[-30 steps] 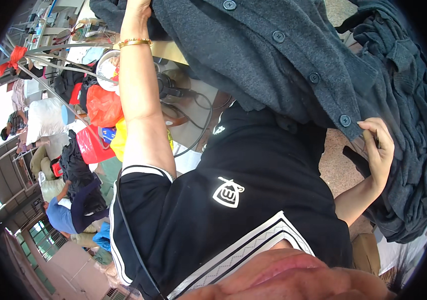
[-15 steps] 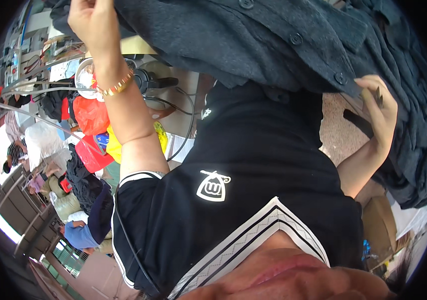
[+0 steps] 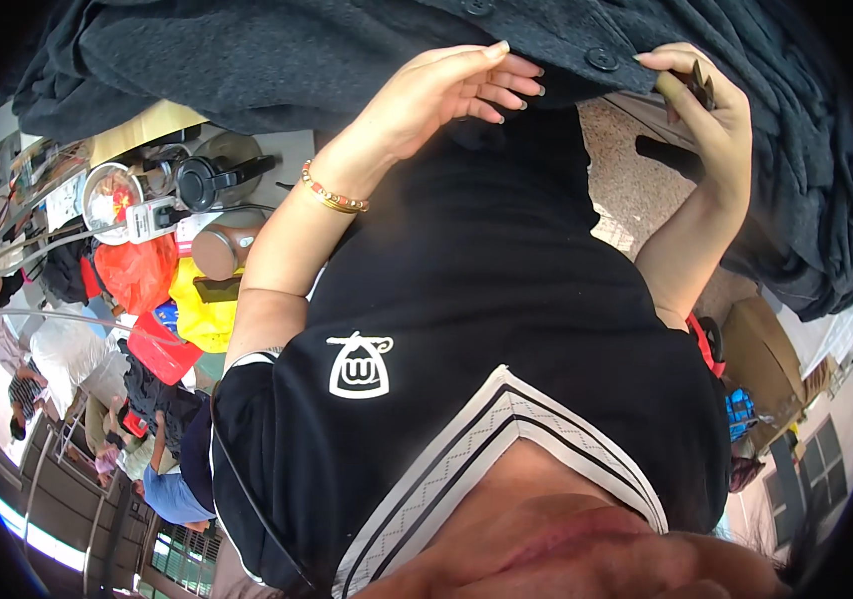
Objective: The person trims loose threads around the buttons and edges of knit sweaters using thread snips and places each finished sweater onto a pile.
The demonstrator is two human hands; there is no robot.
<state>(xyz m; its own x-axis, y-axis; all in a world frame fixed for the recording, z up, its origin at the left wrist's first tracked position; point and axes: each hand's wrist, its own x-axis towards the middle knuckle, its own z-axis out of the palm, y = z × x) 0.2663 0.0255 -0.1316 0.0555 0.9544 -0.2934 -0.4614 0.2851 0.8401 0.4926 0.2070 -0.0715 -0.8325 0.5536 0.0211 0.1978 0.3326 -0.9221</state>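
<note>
A dark grey buttoned coat (image 3: 247, 60) spreads across the top of the view, its front edge facing me. My right hand (image 3: 708, 120) pinches the coat's edge near a large dark button (image 3: 601, 59). Tucked in the same hand are small dark thread snips (image 3: 703, 88), their pointed ends sticking out between the fingers. My left hand (image 3: 446, 98) is open beside the coat's edge, fingers apart and palm partly turned up, with nothing in it. A bead bracelet circles that wrist.
At the left are a black-handled glass pot (image 3: 217, 180), a brown-lidded jar (image 3: 219, 250), a white bowl (image 3: 112, 200), and red (image 3: 137, 275) and yellow bags (image 3: 202, 314). People work farther off, one in a blue top (image 3: 172, 494). A cardboard box (image 3: 761, 349) stands at right.
My left hand has let go of the coat at the upper left and come right, beside its front edge. My right hand has shifted slightly up and left, still gripping the edge.
</note>
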